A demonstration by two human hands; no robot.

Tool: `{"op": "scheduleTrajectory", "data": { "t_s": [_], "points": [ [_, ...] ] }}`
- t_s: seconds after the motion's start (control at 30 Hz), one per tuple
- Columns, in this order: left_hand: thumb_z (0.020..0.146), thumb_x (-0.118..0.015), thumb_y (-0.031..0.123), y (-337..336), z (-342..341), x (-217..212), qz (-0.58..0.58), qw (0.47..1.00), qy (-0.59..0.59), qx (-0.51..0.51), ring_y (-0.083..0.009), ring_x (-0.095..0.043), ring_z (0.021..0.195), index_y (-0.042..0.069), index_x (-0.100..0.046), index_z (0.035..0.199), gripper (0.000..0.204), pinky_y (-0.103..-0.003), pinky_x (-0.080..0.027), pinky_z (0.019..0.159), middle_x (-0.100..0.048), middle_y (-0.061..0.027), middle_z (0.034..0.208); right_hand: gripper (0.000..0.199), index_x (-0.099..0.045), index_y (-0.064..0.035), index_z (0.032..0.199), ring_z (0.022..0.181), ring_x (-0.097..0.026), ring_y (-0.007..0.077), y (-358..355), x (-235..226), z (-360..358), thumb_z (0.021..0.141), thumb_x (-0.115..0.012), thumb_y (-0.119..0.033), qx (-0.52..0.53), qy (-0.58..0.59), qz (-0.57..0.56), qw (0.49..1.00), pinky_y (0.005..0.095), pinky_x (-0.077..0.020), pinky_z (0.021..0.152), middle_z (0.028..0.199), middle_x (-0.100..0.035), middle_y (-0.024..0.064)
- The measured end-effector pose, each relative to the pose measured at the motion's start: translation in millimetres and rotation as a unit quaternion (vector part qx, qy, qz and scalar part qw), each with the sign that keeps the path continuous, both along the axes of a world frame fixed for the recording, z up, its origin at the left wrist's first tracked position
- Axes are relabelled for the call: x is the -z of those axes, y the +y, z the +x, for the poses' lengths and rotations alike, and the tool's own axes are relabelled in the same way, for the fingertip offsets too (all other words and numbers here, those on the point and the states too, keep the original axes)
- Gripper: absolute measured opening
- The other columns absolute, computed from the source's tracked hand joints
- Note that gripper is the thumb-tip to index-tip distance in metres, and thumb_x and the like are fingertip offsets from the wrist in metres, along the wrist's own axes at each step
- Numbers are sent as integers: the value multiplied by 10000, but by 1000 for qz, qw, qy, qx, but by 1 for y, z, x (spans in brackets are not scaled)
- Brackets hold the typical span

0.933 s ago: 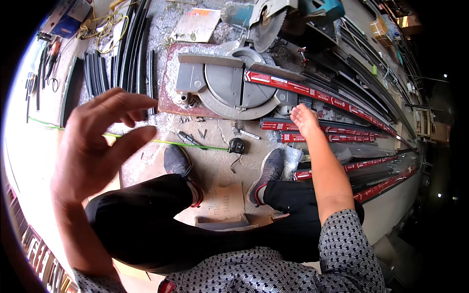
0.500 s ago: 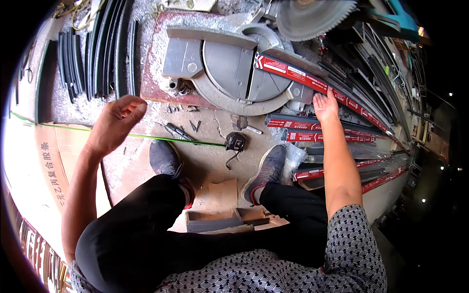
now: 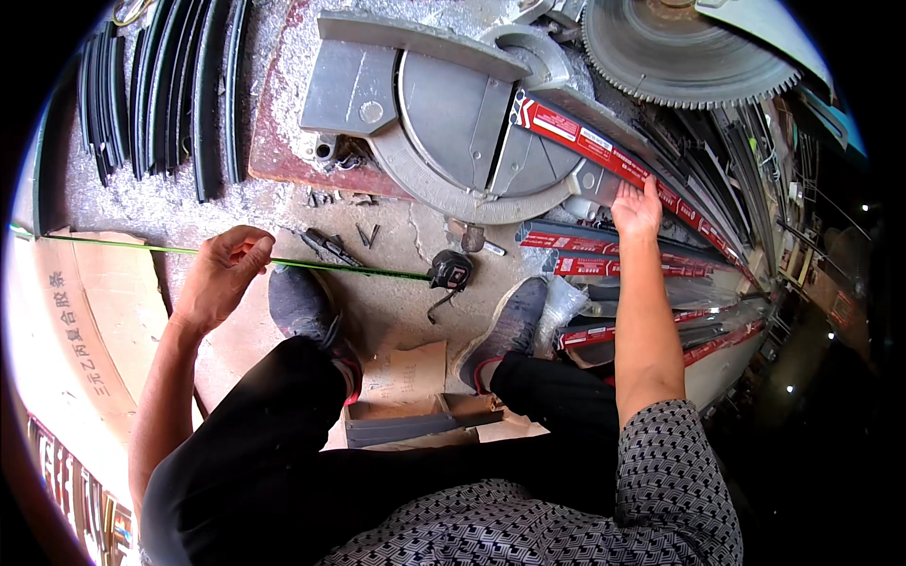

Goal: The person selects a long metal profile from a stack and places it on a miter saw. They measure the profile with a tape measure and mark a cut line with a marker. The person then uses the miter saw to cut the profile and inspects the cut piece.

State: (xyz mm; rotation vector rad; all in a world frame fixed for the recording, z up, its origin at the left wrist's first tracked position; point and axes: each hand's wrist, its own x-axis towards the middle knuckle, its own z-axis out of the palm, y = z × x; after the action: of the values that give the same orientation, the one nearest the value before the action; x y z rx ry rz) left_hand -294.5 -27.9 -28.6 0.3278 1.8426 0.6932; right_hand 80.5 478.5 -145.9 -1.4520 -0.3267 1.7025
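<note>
Two bare hands have shifted since the earlier frame: the left hand (image 3: 225,276) has come down to the line of the green tape blade (image 3: 349,268), thumb and forefinger drawn close together, though whether they pinch it I cannot tell; the right hand (image 3: 637,209), palm up and fingers loosely apart, has its fingertips at the near edge of the red-labelled profile (image 3: 585,140), which runs from the mitre saw's turntable (image 3: 453,123), beyond and left of those fingers, away to their right; the toothed circular saw blade (image 3: 684,52), beyond the same fingers, shows fuller. Concrete floor (image 3: 401,316) lies between the hands, bearing the black tape-measure case (image 3: 451,270); a worn red board (image 3: 269,156) and dark strips (image 3: 156,94) lie beyond the left fingers; cardboard (image 3: 132,321) spreads to their left; darkness fills the room's far right. White print and pale panels mark the profile's red label; dark characters run down the cardboard.
</note>
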Motion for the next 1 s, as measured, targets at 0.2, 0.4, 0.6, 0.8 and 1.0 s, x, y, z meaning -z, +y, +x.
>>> {"op": "scheduleTrajectory", "data": {
  "t_s": [0.2, 0.4, 0.6, 0.8, 1.0],
  "points": [
    [1040, -663, 315, -8, 1, 11, 19, 998, -29, -50, -118, -607, 813, -21, -693, 1097, 342, -276, -515, 789, -656, -34, 868, 359, -579, -81, 1296, 1293, -549, 243, 2, 2, 1, 991, -708, -221, -6, 6, 9, 1000, 403, -381, 1198, 1344, -608, 95],
    [1045, -657, 313, -6, 5, 9, -5, 997, -34, -63, -116, -607, 809, -22, -691, 1098, 341, -269, -516, 787, -657, -32, 871, 296, -588, -55, 1271, 1270, -578, 264, 3, 3, -2, 1019, -663, -191, -3, -11, 17, 1000, 430, -416, 1176, 1321, -632, 123],
    [1048, -652, 321, -8, 6, 14, -1, 997, -39, -60, -118, -620, 834, -26, -684, 1119, 356, -275, -526, 795, -667, -41, 893, 259, -596, -16, 1248, 1240, -609, 289, 5, -2, -7, 1040, -619, -169, 9, -23, 19, 1000, 455, -450, 1152, 1299, -652, 154],
    [1051, -646, 321, 1, 9, 11, -1, 998, -32, -49, -113, -611, 819, -24, -686, 1109, 353, -272, -523, 785, -662, -34, 885, 258, -594, 0, 1243, 1237, -619, 306, 3, -8, -7, 1058, -586, -180, 24, -17, 7, 1000, 487, -475, 1131, 1296, -656, 169],
    [1068, -612, 357, 4, 10, 17, 9, 999, -48, -18, -112, -623, 846, -3, -684, 1160, 378, -280, -526, 812, -663, -27, 914, 229, -601, 4, 1224, 1196, -651, 319, 6, -18, 4, 1058, -579, -154, 18, 14, 13, 1000, 521, -516, 1082, 1241, -679, 185]
  ]
}}
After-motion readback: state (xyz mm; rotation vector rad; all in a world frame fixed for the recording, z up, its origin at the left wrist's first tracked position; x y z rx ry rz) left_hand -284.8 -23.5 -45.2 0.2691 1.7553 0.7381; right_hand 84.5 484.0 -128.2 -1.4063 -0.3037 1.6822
